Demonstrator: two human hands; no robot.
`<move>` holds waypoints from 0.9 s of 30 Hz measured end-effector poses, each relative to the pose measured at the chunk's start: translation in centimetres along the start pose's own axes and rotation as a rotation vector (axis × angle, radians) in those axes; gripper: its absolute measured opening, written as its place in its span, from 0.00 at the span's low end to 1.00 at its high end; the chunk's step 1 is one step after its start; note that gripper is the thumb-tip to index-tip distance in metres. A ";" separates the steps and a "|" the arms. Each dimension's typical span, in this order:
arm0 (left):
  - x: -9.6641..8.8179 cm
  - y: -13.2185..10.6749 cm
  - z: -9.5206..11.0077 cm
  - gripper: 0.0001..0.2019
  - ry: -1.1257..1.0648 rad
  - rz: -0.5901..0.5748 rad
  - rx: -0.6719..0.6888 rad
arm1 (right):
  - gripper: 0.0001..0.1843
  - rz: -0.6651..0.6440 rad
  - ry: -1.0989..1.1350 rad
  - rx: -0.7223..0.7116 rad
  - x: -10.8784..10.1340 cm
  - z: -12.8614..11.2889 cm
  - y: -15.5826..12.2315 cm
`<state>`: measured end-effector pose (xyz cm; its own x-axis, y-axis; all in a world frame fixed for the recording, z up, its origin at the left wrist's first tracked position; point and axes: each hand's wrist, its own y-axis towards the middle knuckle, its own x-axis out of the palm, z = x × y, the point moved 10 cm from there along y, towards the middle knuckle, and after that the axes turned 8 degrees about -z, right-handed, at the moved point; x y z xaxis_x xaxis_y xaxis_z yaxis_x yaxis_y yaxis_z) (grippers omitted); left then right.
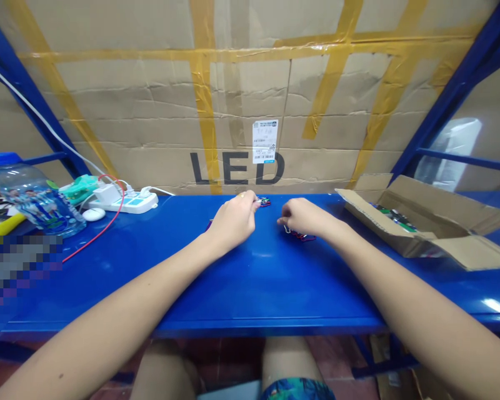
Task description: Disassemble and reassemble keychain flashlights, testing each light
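Observation:
My left hand (235, 219) rests on the blue shelf (250, 289) with its fingers pinched on a small coloured clip (264, 202). My right hand (304, 218) lies a little to the right, fingers curled over a small heap of coloured paper clips (302, 236) on the shelf. A purple bit (209, 225) peeks out left of my left hand. Both hands sit near the back of the shelf, below the cardboard wall marked LED (237, 168).
An open cardboard box (425, 222) with small parts stands at the right. At the left lie a plastic water bottle (37, 201), a white power strip (127, 201) with a red wire (95, 233), a white mouse (94, 214) and a green object (81, 188). Blue rack posts frame both sides.

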<state>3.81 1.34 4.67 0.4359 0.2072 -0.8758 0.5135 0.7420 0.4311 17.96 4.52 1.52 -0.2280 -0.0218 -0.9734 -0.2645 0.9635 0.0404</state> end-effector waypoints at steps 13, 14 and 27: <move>0.7 0.0 -0.5 0.07 0.045 -0.037 -0.014 | 0.06 -0.133 -0.142 -0.044 2.8 -2.0 -0.2; 0.7 0.0 -0.5 0.07 0.045 -0.035 -0.017 | 0.04 -0.134 -0.145 -0.075 3.0 -2.6 -0.3; 1.3 0.2 -2.1 0.06 -0.209 -0.085 -0.084 | 0.06 -0.074 0.027 -0.378 2.7 -6.2 -1.6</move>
<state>2.99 3.12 3.14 0.5420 0.0119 -0.8403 0.4955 0.8031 0.3310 11.94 1.25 0.19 -0.2186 -0.0991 -0.9708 -0.6069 0.7929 0.0558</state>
